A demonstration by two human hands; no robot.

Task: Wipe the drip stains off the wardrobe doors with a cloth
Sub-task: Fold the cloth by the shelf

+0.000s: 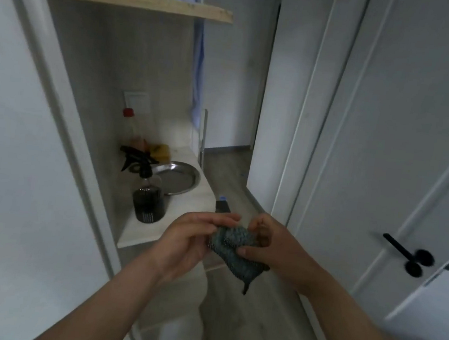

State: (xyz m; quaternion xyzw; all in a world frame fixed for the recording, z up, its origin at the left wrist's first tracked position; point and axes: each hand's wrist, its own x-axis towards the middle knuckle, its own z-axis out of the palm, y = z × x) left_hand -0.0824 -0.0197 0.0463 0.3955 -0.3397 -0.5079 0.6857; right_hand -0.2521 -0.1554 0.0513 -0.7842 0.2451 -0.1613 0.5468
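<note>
Open room is running down the middle of the frame: a strip of wood floor [233, 314] is heading up to a doorway at upper centre, hemmed in on both sides. At left the wardrobe door [12, 147] is standing as a white panel, its long edge slanting from upper left down to lower centre. Just right of that edge a bench [186, 207] is jutting out, its rounded front corner sitting near the hands. A white room door [388, 131] with a black handle [403, 249] is filling the right side. Both hands are meeting mid-frame, over the gap between the bench corner and the room door frame. The left hand [191, 238] is narrowly open, with long fingers laid over the top edge of the cloth [234, 251] and pinching it. The right hand [273, 247] is curling tight, thumb pressing into the cloth's face. The cloth is grey-blue, bunched between the hands, one corner hanging down, not touching any door. On the bench a dark spray bottle [147, 203] is standing near the front edge, with a metal plate [178, 178] just behind it. An upper shelf [138, 1] is crossing the top left, with a blue garment [198, 70] hanging past its right end.
</note>
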